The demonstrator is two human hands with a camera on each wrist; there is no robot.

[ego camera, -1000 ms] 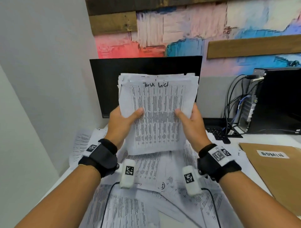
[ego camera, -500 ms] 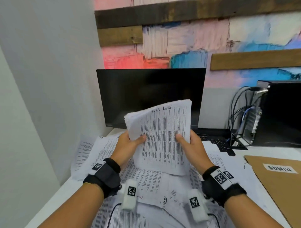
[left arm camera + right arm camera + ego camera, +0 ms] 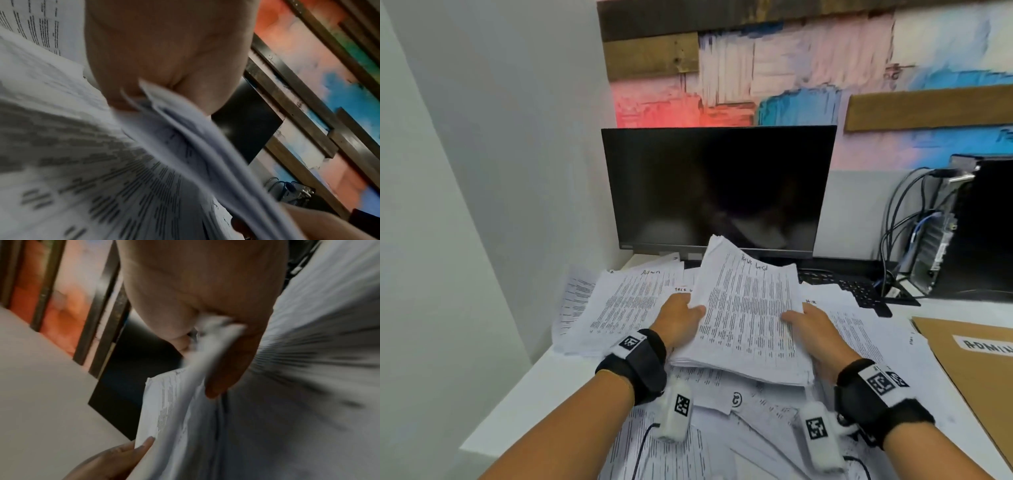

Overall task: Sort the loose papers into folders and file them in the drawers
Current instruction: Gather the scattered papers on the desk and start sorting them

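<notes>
With thumbs on top, left hand point(image 3: 678, 320) and right hand point(image 3: 812, 330) both grasp the stack point(image 3: 746, 315) by its side edges, low over loose papers point(image 3: 619, 305) on the desk point(image 3: 517, 404). Folder point(image 3: 969, 370) lies to the right. Risk: sheets look unevenly squared, so tilting may fan or spill them into the unsorted pile.

White desk point(image 3: 524, 404) carries loose papers point(image 3: 619, 305) (folder point(image 3: 969, 370) too).
</notes>
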